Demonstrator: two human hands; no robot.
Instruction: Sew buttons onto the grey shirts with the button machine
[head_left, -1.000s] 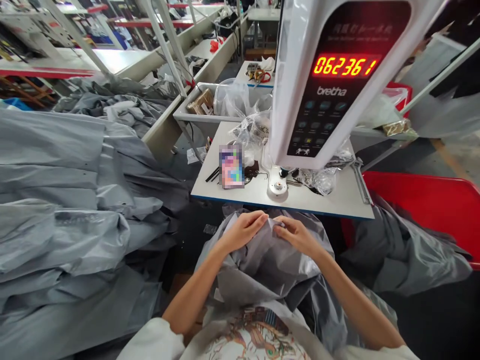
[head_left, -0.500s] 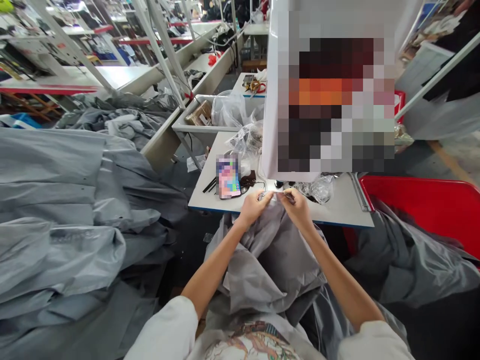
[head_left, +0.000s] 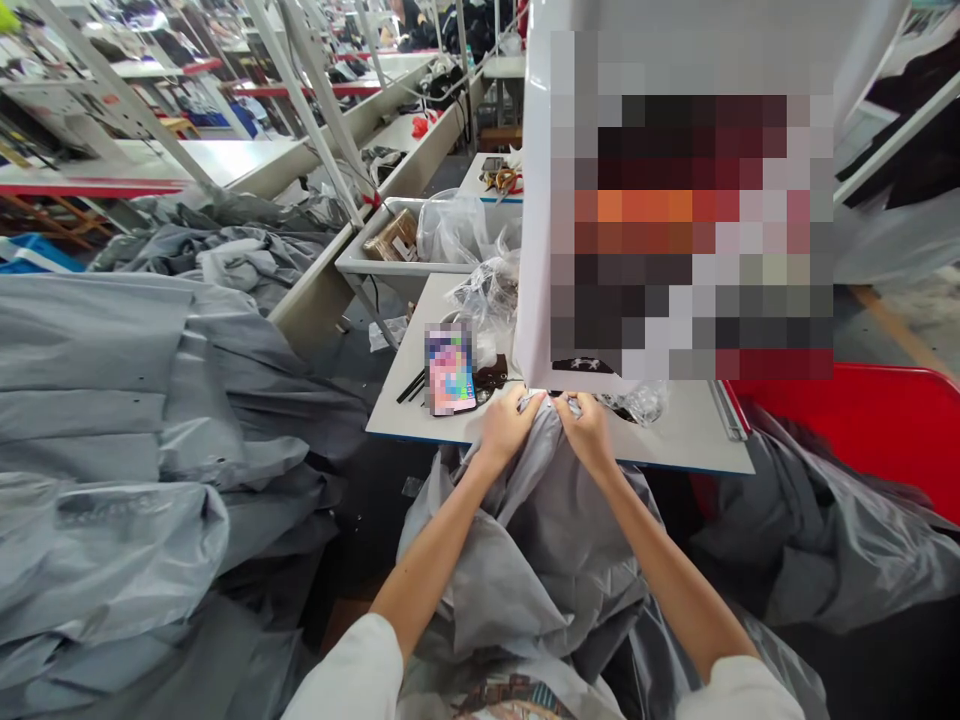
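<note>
Grey fabric point(head_left: 525, 560) drapes from the table edge down over my lap. My left hand point(head_left: 506, 428) pinches its upper edge close under the white machine head point(head_left: 534, 330). Beside it my right hand point(head_left: 583, 430) grips the same edge, its fingertips nearly meeting those of the left. The spot where the fabric meets the machine is partly hidden by the machine head. A phone point(head_left: 451, 370) with a lit, blurred screen lies on the white table point(head_left: 397, 405), left of my left hand.
Piles of grey fabric point(head_left: 90, 400) fill the left side. A red bin point(head_left: 862, 420) stands at the right with more grey fabric point(head_left: 817, 540) beside it. Clear plastic bags point(head_left: 487, 295) lie behind the phone, and a tray point(head_left: 382, 255) stands beyond the table.
The view has shifted slightly, so the machine looms larger. Both hands have drawn closer together, and more fabric is bunched up between them at the machine.
</note>
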